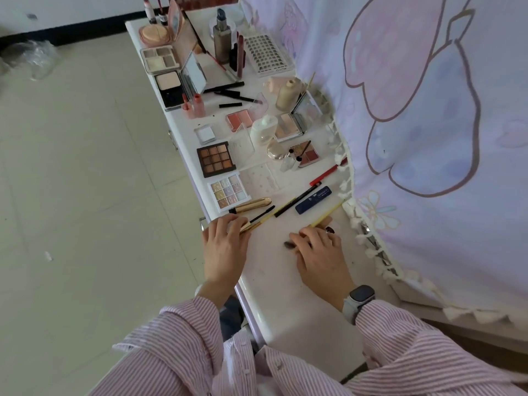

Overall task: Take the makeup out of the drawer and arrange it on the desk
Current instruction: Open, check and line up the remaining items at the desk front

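Observation:
The white desk (285, 295) is covered with makeup along its length. My left hand (225, 244) pinches the gold handle of a mascara wand (258, 217) at the desk's left edge; its gold tube (251, 206) lies just beyond. My right hand (320, 252) holds a thin yellow-handled brush (328, 214), whose dark bristle tip (289, 244) pokes out on the left of the fingers. Farther along lie a brown eyeshadow palette (216, 159), a pastel glitter palette (228, 191), a blush palette (240, 119), a navy case (313, 200) and a red pencil (325, 174).
A cartoon-print curtain with a tasselled edge (428, 124) hangs along the desk's right side. Bottles (224, 35), mirrored compacts (194, 72) and a lash tray (267, 54) crowd the far end. Tiled floor (85, 195) lies to the left. A drawer handle (202, 221) shows at the left edge.

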`<action>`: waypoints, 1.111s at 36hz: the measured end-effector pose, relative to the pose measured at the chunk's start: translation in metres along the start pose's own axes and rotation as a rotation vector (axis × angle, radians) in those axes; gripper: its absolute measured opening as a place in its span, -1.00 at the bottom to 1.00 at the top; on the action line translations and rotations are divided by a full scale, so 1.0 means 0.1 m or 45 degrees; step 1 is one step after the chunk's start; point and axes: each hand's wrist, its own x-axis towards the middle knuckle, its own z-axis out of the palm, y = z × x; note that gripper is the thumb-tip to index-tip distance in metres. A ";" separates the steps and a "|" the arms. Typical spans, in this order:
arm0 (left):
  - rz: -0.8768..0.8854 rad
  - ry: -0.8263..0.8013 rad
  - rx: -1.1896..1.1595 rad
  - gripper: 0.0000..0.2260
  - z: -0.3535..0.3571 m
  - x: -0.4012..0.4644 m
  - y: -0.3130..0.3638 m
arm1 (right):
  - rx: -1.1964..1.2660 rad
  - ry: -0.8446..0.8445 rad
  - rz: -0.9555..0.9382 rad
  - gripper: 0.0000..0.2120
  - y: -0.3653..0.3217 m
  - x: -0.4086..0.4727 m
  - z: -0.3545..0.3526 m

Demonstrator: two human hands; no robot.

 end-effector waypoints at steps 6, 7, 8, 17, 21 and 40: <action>0.095 0.084 0.025 -0.76 -0.05 -0.11 -0.02 | 0.212 0.094 0.133 -0.74 0.12 -0.12 -0.09; 0.116 0.094 0.027 -0.75 -0.06 -0.16 -0.01 | 0.166 0.119 0.156 -0.74 0.16 -0.16 -0.09; 0.143 0.102 0.026 -0.76 -0.07 -0.22 0.02 | 0.106 0.138 0.158 -0.73 0.19 -0.19 -0.09; 0.241 -0.295 0.073 -0.68 0.00 -0.81 0.26 | -0.155 0.078 0.054 -0.57 0.26 -0.23 -0.07; 0.199 -0.425 0.104 -0.62 -0.03 -0.82 0.27 | -0.388 0.054 -0.020 -0.74 0.28 -0.15 -0.12; -0.302 -0.602 -0.822 -0.84 -0.63 -0.80 0.57 | 1.904 -0.368 0.801 -0.95 -0.41 -0.39 -0.74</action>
